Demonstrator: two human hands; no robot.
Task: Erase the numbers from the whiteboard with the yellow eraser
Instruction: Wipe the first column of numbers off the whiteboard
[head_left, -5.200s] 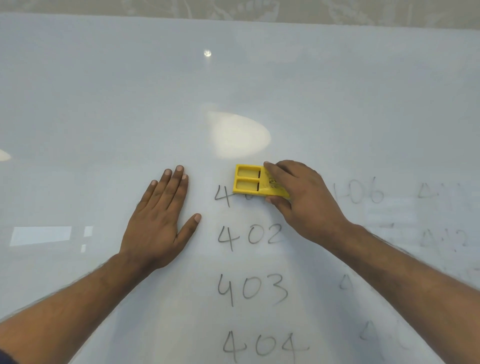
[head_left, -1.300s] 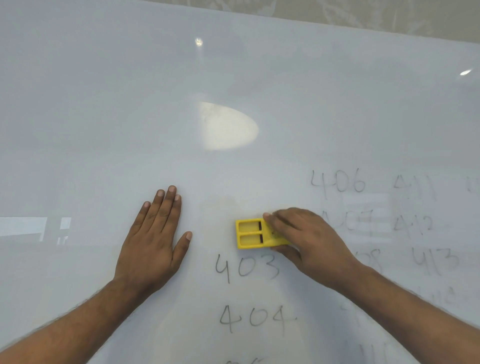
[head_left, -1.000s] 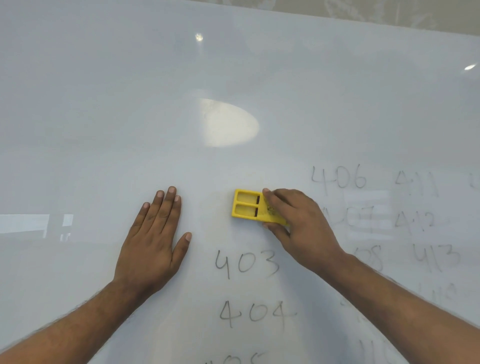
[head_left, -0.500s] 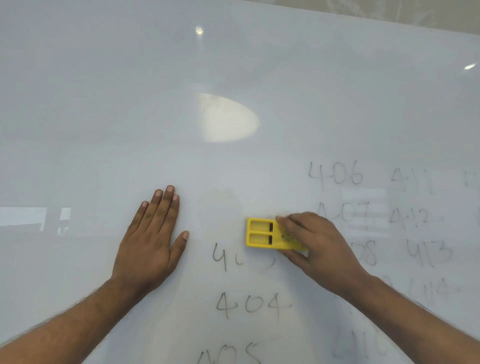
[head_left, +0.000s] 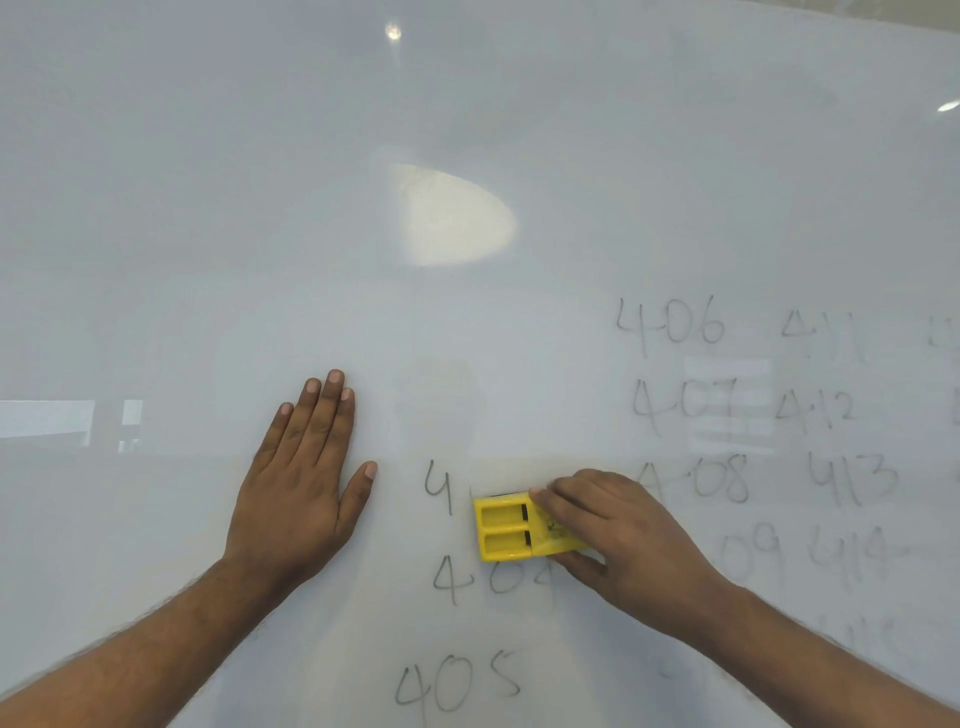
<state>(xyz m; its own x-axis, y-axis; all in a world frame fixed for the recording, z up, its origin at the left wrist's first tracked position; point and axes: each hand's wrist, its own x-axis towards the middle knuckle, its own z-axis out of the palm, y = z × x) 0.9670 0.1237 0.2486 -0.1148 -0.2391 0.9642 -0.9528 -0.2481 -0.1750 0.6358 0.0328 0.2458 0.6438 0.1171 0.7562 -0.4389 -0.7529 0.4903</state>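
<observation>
My right hand grips the yellow eraser and presses it flat on the whiteboard. The eraser lies between a lone "4", the remnant of a wiped number, and the number 404, whose last digit it partly covers. Below that stands 405. My left hand rests flat on the board to the left, fingers spread, holding nothing.
More handwritten numbers fill the right side in columns: 406, 407, 408, 412, 413 and fainter ones below. A bright light reflection sits above the middle of the board.
My right hand has slid the eraser down and slightly right, wiping most of 403 so only its "4" is left. 401 and 402 vanished earlier. My left hand stayed put.
</observation>
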